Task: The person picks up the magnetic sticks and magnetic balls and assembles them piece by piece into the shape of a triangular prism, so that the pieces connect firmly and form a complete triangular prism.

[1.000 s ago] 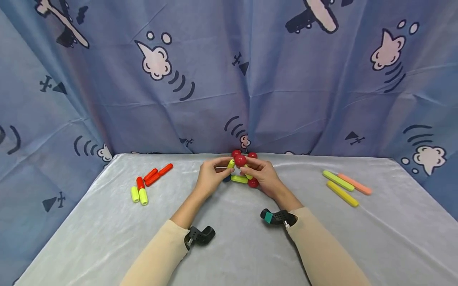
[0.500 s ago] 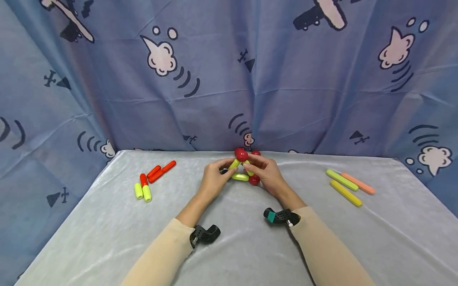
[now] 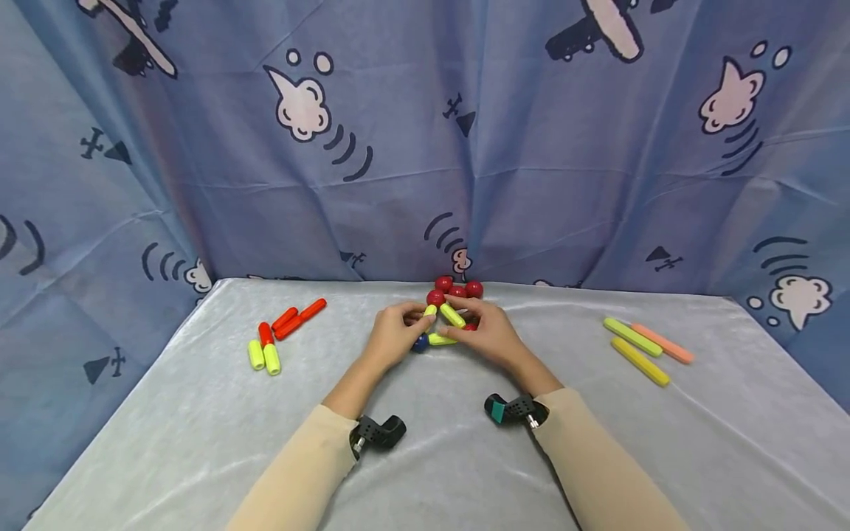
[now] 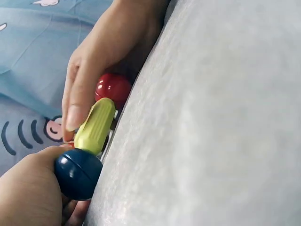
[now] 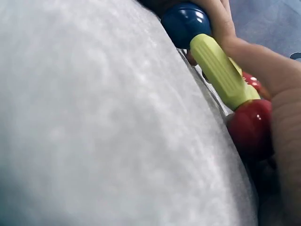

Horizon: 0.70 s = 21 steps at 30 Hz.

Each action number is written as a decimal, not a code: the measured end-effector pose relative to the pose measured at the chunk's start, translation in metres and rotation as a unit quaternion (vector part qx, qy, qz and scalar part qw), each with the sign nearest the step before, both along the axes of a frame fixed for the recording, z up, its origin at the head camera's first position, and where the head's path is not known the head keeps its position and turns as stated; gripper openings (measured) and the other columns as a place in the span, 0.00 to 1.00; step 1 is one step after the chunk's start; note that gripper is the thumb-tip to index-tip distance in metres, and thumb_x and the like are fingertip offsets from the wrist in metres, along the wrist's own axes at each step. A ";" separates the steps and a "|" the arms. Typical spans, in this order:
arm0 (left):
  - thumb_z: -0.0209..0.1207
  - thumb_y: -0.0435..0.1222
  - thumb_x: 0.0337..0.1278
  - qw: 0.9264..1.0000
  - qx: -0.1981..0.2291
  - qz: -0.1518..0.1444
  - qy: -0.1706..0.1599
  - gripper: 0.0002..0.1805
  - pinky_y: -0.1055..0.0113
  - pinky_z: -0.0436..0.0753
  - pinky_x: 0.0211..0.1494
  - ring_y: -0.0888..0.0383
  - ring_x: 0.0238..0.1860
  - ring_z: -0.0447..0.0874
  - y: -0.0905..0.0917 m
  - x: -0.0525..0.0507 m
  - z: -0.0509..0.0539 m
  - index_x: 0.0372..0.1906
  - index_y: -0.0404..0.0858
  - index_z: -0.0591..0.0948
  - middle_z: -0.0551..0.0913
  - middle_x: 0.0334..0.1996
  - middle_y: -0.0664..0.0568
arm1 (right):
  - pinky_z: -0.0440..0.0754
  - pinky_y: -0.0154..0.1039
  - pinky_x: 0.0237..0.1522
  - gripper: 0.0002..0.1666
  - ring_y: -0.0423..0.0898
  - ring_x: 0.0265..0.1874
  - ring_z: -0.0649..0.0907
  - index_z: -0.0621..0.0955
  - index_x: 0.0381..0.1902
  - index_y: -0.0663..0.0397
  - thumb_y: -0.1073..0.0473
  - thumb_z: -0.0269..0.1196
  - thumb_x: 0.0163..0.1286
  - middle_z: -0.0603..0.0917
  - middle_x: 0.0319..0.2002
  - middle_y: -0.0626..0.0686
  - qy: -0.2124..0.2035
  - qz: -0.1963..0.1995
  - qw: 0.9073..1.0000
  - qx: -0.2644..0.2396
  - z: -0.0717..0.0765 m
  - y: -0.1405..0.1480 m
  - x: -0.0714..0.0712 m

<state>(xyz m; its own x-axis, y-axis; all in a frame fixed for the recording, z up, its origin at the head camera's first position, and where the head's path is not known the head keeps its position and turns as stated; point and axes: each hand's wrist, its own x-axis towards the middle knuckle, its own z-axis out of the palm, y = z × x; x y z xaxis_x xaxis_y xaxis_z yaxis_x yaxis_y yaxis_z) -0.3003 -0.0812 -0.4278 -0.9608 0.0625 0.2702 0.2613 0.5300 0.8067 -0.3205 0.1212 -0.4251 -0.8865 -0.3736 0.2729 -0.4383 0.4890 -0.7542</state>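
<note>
Three yellow-green rods and balls make a triangle between the hands: a front rod [image 4: 95,126], a right rod [image 3: 453,316] and a left rod [image 3: 430,310]. A blue ball [image 4: 78,173] is at its left corner, a red ball [image 5: 252,127] at the right and another red ball [image 3: 435,298] at the far corner. My left hand [image 3: 392,333] pinches the left rod near the blue ball. My right hand [image 3: 493,335] grips the right corner, thumb over the front rod and fingers reaching behind; their contact is partly hidden.
Several loose red balls [image 3: 474,289] sit behind the triangle at the cloth's far edge. Short red rods [image 3: 287,325] and yellow-green rods [image 3: 271,360] lie at left. Longer yellow [image 3: 640,361], lime [image 3: 633,337] and orange sticks [image 3: 662,343] lie at right. A patterned curtain [image 3: 398,184] hangs behind.
The triangle has come lower and flatter toward the cloth, its far red ball shifting left. My right thumb has moved from the right rod onto the front rod; the left hand keeps its pinch.
</note>
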 end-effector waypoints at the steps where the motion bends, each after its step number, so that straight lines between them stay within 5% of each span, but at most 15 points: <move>1: 0.65 0.43 0.65 1.000 -0.005 0.001 -0.001 0.17 0.61 0.87 0.49 0.55 0.42 0.89 -0.001 0.000 0.000 0.52 0.37 0.87 0.91 0.41 0.47 | 0.81 0.39 0.47 0.38 0.49 0.46 0.84 0.79 0.67 0.47 0.50 0.76 0.58 0.86 0.55 0.55 0.007 0.002 1.000 0.015 0.000 0.000 0.001; 7: 0.63 0.47 0.66 0.999 -0.048 0.004 -0.001 0.18 0.55 0.83 0.59 0.53 0.53 0.88 -0.005 0.001 0.001 0.53 0.41 0.87 0.90 0.48 0.50 | 0.79 0.51 0.58 0.44 0.53 0.53 0.82 0.79 0.67 0.47 0.45 0.79 0.52 0.84 0.60 0.57 0.026 -0.002 0.998 0.065 -0.001 0.001 0.003; 15: 0.62 0.57 0.62 0.986 -0.148 -0.079 -0.006 0.38 0.46 0.65 0.77 0.48 0.71 0.72 -0.011 0.002 -0.002 0.73 0.45 0.72 0.77 0.69 0.50 | 0.79 0.53 0.61 0.41 0.54 0.59 0.83 0.79 0.66 0.50 0.43 0.77 0.56 0.84 0.61 0.57 0.029 -0.029 0.996 0.079 -0.005 0.000 -0.001; 21: 0.64 0.52 0.63 0.987 -0.116 -0.108 -0.019 0.34 0.52 0.69 0.76 0.50 0.71 0.74 -0.017 -0.003 0.001 0.71 0.45 0.74 0.79 0.68 0.51 | 0.77 0.53 0.62 0.42 0.54 0.60 0.80 0.76 0.70 0.48 0.41 0.73 0.60 0.81 0.65 0.57 -0.018 -0.004 0.994 0.105 0.008 0.003 0.001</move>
<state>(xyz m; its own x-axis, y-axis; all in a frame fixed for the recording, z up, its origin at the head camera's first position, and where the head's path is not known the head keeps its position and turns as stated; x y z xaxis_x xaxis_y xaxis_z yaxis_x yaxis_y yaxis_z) -0.3038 -0.0985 -0.4267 -0.9275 0.3225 0.1893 0.3605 0.6365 0.6819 -0.3192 0.1238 -0.4175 -0.8975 -0.4116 0.1582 -0.4084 0.6406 -0.6503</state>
